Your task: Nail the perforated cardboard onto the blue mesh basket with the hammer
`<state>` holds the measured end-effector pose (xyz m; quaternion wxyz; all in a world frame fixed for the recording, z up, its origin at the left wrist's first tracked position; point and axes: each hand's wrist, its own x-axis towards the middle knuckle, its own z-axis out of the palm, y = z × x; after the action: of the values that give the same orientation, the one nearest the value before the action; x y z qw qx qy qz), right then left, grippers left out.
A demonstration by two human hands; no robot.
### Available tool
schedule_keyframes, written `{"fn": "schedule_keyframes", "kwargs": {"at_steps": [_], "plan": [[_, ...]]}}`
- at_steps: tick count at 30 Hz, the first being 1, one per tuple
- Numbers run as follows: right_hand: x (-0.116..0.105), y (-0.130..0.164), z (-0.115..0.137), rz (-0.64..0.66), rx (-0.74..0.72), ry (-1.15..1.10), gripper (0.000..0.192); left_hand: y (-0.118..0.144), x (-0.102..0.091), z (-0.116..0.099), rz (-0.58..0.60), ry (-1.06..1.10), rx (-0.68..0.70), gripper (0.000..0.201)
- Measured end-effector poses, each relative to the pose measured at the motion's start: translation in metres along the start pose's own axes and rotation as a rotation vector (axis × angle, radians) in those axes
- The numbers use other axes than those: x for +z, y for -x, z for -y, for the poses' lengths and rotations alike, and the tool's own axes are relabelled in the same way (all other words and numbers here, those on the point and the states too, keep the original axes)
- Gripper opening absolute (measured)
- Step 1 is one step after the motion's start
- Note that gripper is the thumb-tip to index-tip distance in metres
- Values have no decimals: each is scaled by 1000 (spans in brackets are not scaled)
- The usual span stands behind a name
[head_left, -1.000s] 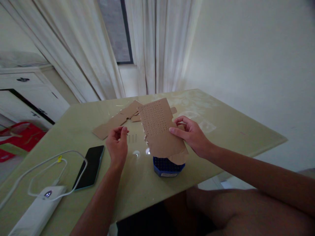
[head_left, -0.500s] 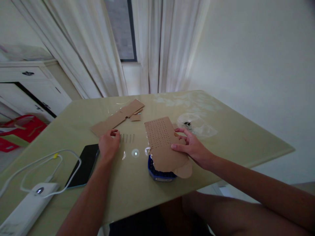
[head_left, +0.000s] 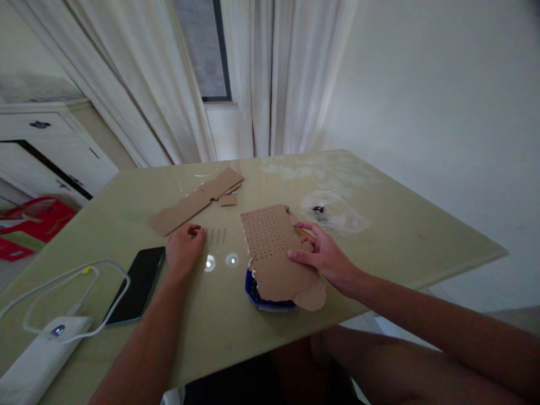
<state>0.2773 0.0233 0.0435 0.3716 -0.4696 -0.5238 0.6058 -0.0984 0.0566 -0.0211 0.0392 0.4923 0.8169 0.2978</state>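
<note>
Apparently, the step in hand is picking thin metal pins (head_left: 218, 236) just beside the left hand's (head_left: 184, 247) curled fingers, whose hold I cannot tell, while the right hand (head_left: 323, 259) pinches perforated cardboard (head_left: 274, 261) over a blue container (head_left: 254, 299), calling next for a delicate fingertip grip.

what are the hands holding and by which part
The right hand grips the perforated cardboard by its right edge. The left hand is beside the thin pins; whether it holds one cannot be told.
</note>
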Motion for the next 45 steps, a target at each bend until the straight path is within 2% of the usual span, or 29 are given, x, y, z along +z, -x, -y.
{"fn": "schedule_keyframes", "kwargs": {"at_steps": [17, 20, 23, 24, 25, 27, 30, 32, 36, 45], "plan": [[-2, -6, 0, -74, 37, 81, 92, 3, -2, -6, -2, 29, 6, 31], [-1, -6, -2, -100, 54, 137, 86, 3, -7, -13, -71, 60, 37, 30], [-1, -7, -5, -88, 69, 173, 76, 15, -13, -29, -193, 134, 127, 34], [-1, -7, -5, -78, 74, 172, 73, 23, -14, -36, -258, 225, 208, 33], [-2, -8, -6, -70, 78, 166, 72, 32, -15, -44, -276, 325, 292, 32], [-2, -8, -5, -64, 79, 152, 71, 55, -14, -59, -170, 483, 370, 31], [-3, -8, -2, -76, 71, 133, 73, 87, -10, -76, 135, 573, 321, 42], [-3, -7, 2, -63, 76, 130, 71, 99, -8, -81, 249, 578, 289, 50], [-3, -5, 8, 0, 131, 158, 60, 100, -8, -81, 358, 603, 282, 53], [-7, -7, -3, 137, 181, 189, 59, 95, -5, -75, 493, 683, 294, 50]]}}
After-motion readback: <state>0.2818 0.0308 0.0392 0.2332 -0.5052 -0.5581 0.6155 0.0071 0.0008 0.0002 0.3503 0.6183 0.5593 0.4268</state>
